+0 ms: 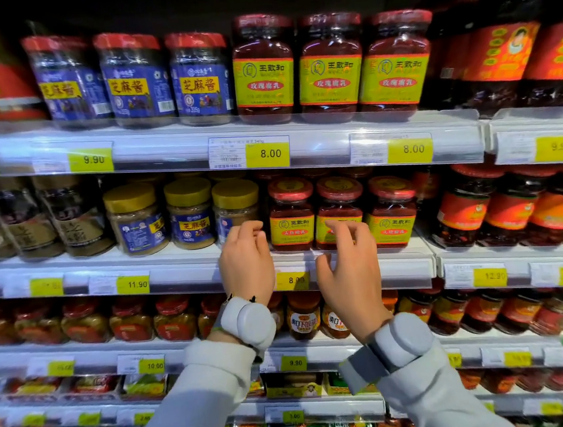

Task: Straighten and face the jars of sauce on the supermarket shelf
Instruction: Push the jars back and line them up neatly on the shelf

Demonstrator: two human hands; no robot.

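Observation:
On the second shelf stand three small red-lidded jars with yellow labels: the left jar, the middle jar and the right jar. My left hand hovers in front of the shelf edge, between a gold-lidded sesame paste jar and the left red jar, fingers curled and holding nothing. My right hand is raised before the middle red jar, fingers spread, covering its lower label. Whether the fingertips touch the jar I cannot tell.
Two more gold-lidded sesame paste jars stand to the left. The top shelf carries blue-labelled jars and larger red jars. Chili sauce jars fill the right bay. Price rails with yellow tags front every shelf. Lower shelves hold several more jars.

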